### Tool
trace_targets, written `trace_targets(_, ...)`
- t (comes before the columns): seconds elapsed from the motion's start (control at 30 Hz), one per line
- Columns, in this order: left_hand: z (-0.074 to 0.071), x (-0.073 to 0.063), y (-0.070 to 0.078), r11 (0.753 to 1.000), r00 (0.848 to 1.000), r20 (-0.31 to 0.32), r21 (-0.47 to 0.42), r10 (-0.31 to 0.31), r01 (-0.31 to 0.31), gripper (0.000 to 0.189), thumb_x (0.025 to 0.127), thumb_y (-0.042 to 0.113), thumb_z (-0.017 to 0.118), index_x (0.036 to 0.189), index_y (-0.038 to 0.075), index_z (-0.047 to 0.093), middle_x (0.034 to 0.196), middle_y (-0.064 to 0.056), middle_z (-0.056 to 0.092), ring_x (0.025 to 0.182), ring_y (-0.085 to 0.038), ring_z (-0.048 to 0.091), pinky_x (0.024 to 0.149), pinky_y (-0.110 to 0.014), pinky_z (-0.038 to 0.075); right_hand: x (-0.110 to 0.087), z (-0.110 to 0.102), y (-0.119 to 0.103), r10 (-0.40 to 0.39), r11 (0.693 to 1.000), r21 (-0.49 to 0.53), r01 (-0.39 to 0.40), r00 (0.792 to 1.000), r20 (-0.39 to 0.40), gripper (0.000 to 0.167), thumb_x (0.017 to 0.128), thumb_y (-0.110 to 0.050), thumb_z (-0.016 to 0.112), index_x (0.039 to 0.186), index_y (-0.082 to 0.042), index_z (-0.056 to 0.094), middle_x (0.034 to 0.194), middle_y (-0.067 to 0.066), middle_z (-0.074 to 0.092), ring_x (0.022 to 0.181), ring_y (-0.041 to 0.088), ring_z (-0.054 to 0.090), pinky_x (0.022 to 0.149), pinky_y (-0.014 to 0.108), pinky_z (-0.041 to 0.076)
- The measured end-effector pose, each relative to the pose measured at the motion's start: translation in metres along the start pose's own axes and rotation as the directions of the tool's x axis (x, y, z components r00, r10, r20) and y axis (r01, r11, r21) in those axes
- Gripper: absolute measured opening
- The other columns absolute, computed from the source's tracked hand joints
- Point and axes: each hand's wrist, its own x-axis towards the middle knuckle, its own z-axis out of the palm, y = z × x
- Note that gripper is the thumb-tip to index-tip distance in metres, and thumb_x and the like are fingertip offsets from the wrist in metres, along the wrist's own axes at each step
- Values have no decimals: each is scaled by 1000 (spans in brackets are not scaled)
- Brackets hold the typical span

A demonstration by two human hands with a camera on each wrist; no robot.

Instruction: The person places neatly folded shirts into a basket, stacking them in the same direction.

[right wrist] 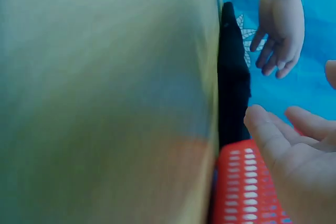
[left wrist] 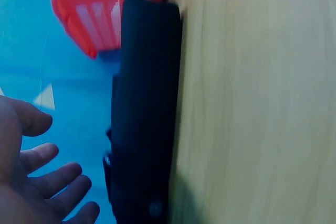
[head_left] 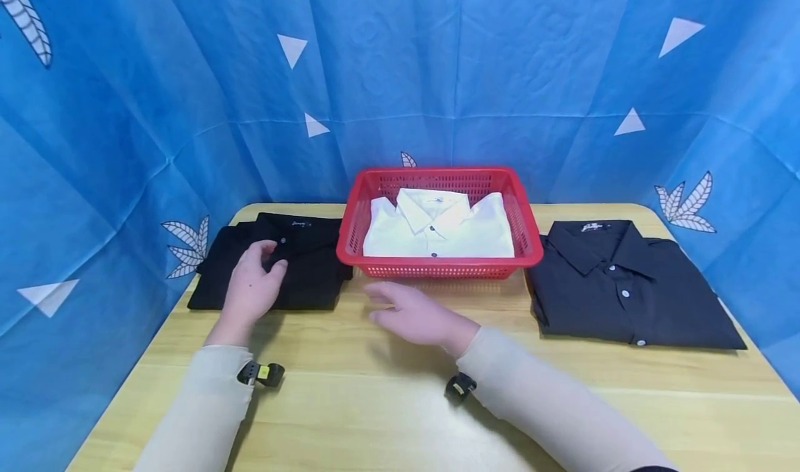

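My left hand point(head_left: 255, 284) hovers over a folded black shirt point(head_left: 312, 271) at the table's left, its fingers loosely bent and nothing in them. In the left wrist view its spread fingers point(left wrist: 58, 182) stand apart from the side of that black shirt point(left wrist: 147, 103). My right hand point(head_left: 409, 312) is above the table just in front of the red basket point(head_left: 437, 272), fingers extended toward the left and holding nothing. Inside the basket lies a folded white shirt point(head_left: 400, 239) with its collar up at the back. The right wrist view shows both hands empty.
A folded dark shirt point(head_left: 631, 298) with white buttons lies on the right of the wooden table point(head_left: 350, 416), close beside the basket. A blue patterned curtain point(head_left: 400, 55) hangs behind the table and along both sides. Each wrist wears a small black camera.
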Motion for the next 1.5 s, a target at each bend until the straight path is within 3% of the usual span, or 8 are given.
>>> trace_targets(0.37,-27,3,-46,984,983,52,32,-179,177,57,106,30,49,150,-4,36,148,-33,39,135,-49,38,108,-65,32,19,18,3,58,988,141,-61,998,20,59,101,-32,59,152,-6,45,147,8,54,132,22,54,109,38,43)
trace_targets(0.57,-43,2,-69,982,983,18,38,-184,184,54,105,24,50,145,-10,39,144,-38,37,133,-53,36,107,-65,32,23,21,-4,93,975,199,-98,995,35,60,100,-33,60,153,-8,44,150,6,51,134,21,51,108,38,43)
trace_targets(0.7,-50,3,-83,973,975,20,74,-219,217,58,105,28,49,146,-10,37,148,-40,28,137,-56,26,110,-67,26,28,21,-5,125,960,249,-130,991,37,61,100,-33,61,152,-7,45,149,8,52,129,20,55,106,39,46)
trace_targets(0.83,-55,7,-97,956,959,51,104,-279,273,65,105,35,47,150,-10,30,152,-41,20,138,-58,19,110,-70,23,32,21,-4,152,946,285,-156,988,33,60,99,-31,63,151,-6,46,147,9,53,124,20,58,106,39,45)
trace_targets(1.03,-58,18,-112,953,951,131,158,-279,258,79,104,43,47,151,-15,20,149,-45,20,137,-61,21,109,-71,23,36,23,-6,161,948,274,-162,987,24,58,99,-28,62,150,-5,46,148,9,52,125,22,57,107,41,44)
trace_targets(1.3,-65,35,-116,929,908,229,205,-351,307,98,101,57,44,152,-18,5,152,-47,3,140,-64,4,111,-73,13,46,28,-7,206,940,286,-184,977,-47,64,97,-26,64,153,-4,42,156,7,44,142,25,41,115,43,34)
trace_targets(1.5,-67,40,-121,908,859,297,192,-416,373,100,102,59,37,151,-17,-7,153,-46,-10,142,-61,-5,113,-72,9,52,32,-9,224,929,319,-188,971,-80,68,97,-23,62,155,-1,36,161,8,36,148,23,30,119,42,27)
